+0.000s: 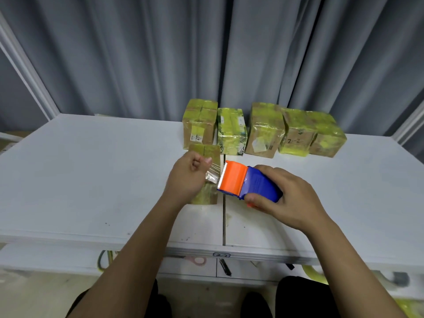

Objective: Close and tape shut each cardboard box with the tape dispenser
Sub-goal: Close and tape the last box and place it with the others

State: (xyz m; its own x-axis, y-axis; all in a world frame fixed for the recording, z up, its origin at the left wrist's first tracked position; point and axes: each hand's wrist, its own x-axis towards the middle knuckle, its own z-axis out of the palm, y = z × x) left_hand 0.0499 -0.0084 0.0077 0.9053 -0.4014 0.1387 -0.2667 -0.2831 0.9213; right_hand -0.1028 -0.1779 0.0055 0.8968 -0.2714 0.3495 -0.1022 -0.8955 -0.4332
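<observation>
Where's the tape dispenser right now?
Head view, center: the tape dispenser is in the right hand, just right of the near box over the table.

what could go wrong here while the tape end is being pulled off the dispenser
1. The left hand pinches a crinkled clear tape end; it may fold onto itself or stick to the fingers.
2. Those fingers sit near the tape dispenser's serrated edge and may get scratched.
3. Neither hand steadies the small box beneath, so it may shift.
</observation>
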